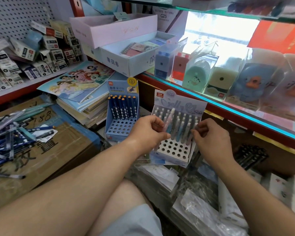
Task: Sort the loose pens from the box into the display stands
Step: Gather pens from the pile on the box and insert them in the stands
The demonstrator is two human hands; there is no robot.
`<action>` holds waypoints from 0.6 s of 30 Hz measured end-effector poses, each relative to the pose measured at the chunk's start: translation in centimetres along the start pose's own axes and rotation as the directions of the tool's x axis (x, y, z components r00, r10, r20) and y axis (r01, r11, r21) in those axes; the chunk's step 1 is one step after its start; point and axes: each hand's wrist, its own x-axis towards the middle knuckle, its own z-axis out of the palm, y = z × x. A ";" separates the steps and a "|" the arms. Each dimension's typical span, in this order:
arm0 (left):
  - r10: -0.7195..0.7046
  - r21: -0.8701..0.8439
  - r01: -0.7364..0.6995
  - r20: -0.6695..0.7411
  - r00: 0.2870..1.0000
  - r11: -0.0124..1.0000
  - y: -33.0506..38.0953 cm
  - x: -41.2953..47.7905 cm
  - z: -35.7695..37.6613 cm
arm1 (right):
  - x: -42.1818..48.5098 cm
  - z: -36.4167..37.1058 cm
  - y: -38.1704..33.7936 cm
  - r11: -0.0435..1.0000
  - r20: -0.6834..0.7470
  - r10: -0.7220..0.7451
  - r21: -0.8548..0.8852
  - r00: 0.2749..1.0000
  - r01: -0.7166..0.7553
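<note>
Pinching pastel pen mid-barrel in fingers of left hand, over jelly stand. Right hand curled beside stand's right side, hold unclear. Likely light, stiff, slick; best gripped mid-barrel.

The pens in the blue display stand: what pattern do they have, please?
The pens are dark blue with white dots, orange-tipped; head view.

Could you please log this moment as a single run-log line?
phase: filling pastel stand | left hand: holds pens over it | right hand: at its right edge, grip unclear | blue stand: part filled
</note>
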 end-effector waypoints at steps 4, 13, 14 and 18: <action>-0.069 -0.111 0.073 0.039 0.997 0.991 0.2 0.7 0.1 | -0.6 -0.9 -1.2 0.982 -0.105 -0.190 -0.024 0.976 0.189; 0.079 -0.062 -0.077 0.032 0.996 0.995 -0.1 1.3 -1.1 | -0.8 -0.1 -6.9 0.882 0.111 -0.261 0.431 0.959 0.190; 0.084 -0.058 -0.083 0.006 0.996 0.995 -0.8 1.3 -1.4 | -0.8 0.3 -7.1 0.881 0.120 -0.270 0.431 0.955 0.195; 0.088 0.098 -0.075 -0.128 0.988 0.992 -3.9 1.6 -2.5 | -0.1 2.3 -7.3 0.926 0.082 -0.287 0.280 0.954 0.254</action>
